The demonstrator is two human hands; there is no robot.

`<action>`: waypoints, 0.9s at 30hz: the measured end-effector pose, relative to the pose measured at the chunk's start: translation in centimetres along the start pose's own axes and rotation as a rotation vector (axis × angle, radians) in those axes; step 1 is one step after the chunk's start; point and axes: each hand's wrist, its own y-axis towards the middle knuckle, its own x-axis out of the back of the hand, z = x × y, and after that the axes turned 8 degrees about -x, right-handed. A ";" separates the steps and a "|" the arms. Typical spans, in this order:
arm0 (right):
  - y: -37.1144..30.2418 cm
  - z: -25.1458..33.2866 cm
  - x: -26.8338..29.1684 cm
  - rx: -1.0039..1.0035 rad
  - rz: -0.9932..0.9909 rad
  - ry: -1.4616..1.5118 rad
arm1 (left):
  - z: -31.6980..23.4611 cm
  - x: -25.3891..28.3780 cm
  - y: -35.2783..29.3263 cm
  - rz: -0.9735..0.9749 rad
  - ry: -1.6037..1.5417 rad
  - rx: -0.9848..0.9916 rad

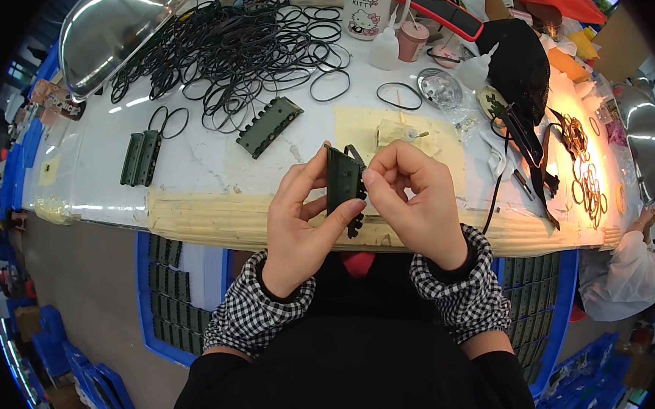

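Note:
My left hand (298, 225) holds a dark green plastic toy tank hull (341, 179) upright, thumb on the near side and fingers behind it. Small dark wheels line its right edge. A black rubber track band (352, 154) loops out at the hull's upper right. The fingertips of my right hand (418, 194) are pinched on this band against the wheeled edge, partly hiding it. Two similar green hulls lie on the table, one (270, 126) just beyond my hands and another (140, 158) farther left.
A heap of black rubber bands (233, 51) covers the far table. A mug (368, 8), a white squeeze bottle (385, 48) and a black cap (519, 62) stand beyond my right hand. Blue trays (145, 293) of green hulls sit below the table edge. Another person's sleeve (625, 279) shows at right.

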 end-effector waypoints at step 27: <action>0.4 0.0 0.5 -0.006 -0.031 0.108 | 0.0 -0.7 0.0 -0.113 0.394 -0.290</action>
